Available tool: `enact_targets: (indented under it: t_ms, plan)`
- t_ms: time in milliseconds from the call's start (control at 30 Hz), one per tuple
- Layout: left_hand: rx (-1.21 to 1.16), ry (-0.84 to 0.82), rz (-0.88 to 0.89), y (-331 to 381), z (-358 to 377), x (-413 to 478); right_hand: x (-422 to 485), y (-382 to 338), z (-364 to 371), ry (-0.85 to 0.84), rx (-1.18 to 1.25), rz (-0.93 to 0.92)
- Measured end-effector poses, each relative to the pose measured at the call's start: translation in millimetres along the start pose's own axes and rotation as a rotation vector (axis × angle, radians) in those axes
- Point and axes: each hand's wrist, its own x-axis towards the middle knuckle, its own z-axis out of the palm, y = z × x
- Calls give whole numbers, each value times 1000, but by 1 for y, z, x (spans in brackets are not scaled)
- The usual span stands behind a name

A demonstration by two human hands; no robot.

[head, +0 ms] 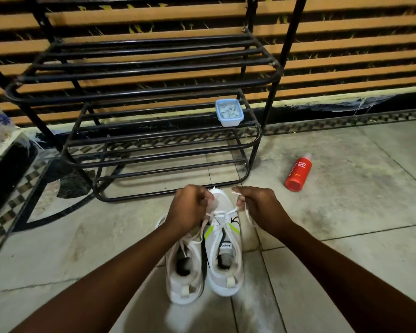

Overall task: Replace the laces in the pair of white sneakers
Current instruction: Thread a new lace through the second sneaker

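Our left hand point(190, 207) and right hand point(259, 205) each pinch a lace point(237, 209) end over the right sneaker point(223, 251) on the near floor point(346, 236). Its lacing seems barely begun, while the left sneaker point(185, 277) looks laced.

Red bottle point(298, 173) lying on the floor: we read "FOAM BODY WASH" in white capitals, stacked in three short lines. A longer orange word runs along its side, too small for us to make out.

Sneaker point(226, 263) nearer the bottle: a black swoosh mark point(234, 219) on its side. Its tongue label point(226, 245) carries dark print that we cannot read.
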Motion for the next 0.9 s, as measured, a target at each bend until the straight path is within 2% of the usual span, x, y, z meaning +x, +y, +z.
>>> enact_targets:
  t_ms: [100, 167, 300, 400, 633, 900]
  plan:
    - [-249, 60, 36, 21, -17, 0, 5, -20, -8, 86, 162, 131]
    - [-382, 79, 34, 39, -28, 1, 10, -37, -14, 132, 267, 143]
    - [-520, 162, 149, 85, -61, -6, 25, -81, -39, 271, 350, 89]
    - [-601, 191, 207, 119, -88, -14, 40, -110, -61, 390, 464, 133]
    - [-539, 311, 240, 185, -144, -21, 73, -170, -116, 561, 707, 135]
    - [-573, 336, 276, 229, -191, -25, 87, -219, -158, 560, 742, 33]
